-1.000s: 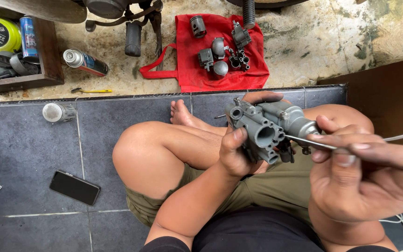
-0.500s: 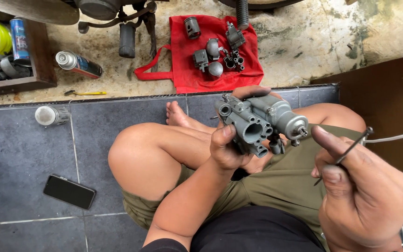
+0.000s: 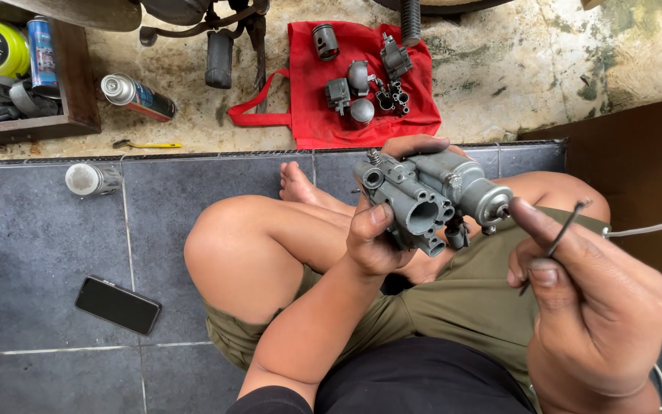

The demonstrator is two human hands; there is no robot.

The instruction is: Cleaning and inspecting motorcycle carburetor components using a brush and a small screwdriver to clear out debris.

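The grey cast-metal carburettor body (image 3: 423, 201) sat above the lap, clamped in the left hand (image 3: 377, 238). The right hand (image 3: 599, 307) pinched a thin dark wire (image 3: 557, 238) beside it; a loosened pinch could have dropped it onto the dark floor tiles (image 3: 40, 253).

Two hands are showing: the left hand (image 3: 381, 241) and the right hand (image 3: 595, 307). One grey carburetor (image 3: 423, 195) and one thin wire (image 3: 557, 238) are being held. Lying around are one red bag (image 3: 323, 115), one black phone (image 3: 117, 305), three spray cans (image 3: 136, 96) (image 3: 90, 179) (image 3: 40, 40) and one wooden tray (image 3: 78, 84).
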